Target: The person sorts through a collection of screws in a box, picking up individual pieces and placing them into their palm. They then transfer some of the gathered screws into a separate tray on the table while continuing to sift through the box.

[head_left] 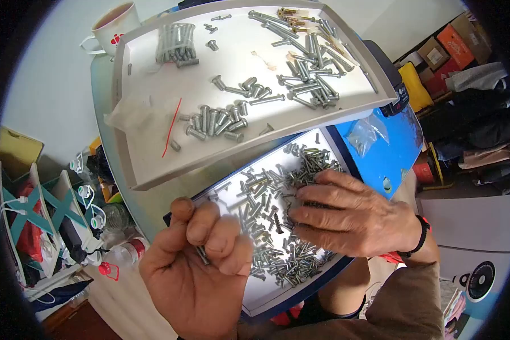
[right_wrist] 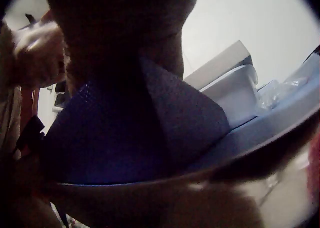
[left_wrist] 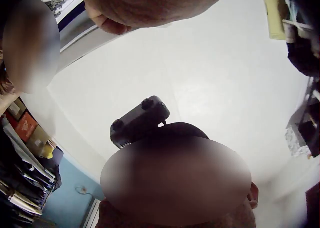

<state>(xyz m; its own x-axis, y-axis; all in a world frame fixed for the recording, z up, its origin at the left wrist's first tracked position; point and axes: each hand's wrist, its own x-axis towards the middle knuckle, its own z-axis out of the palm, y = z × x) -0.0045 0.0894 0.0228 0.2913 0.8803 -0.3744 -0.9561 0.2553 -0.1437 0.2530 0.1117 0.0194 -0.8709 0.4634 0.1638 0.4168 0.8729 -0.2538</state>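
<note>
My left hand [head_left: 198, 272] is turned palm up with its fingers curled around a small screw [head_left: 203, 255], whose end shows below the fingers. Part of this hand [left_wrist: 155, 5] crosses the top of the left wrist view. Lying palm down, my right hand [head_left: 354, 215] reaches over small screws [head_left: 266, 181] in a blue-edged box [head_left: 300, 297]; its fingers are loosely bent among them, the tips partly hidden. In the right wrist view this hand [right_wrist: 122, 27] is dark, above the box's blue side [right_wrist: 110, 138].
A larger white tray [head_left: 255, 133] with bolts, screws and a plastic bag of bolts [head_left: 175, 42] overlaps the box's far edge. A mug [head_left: 116, 28] stands behind it at left. Another clear bag [head_left: 365, 136] lies on a blue surface at right. Bottles [head_left: 124, 252] stand at lower left.
</note>
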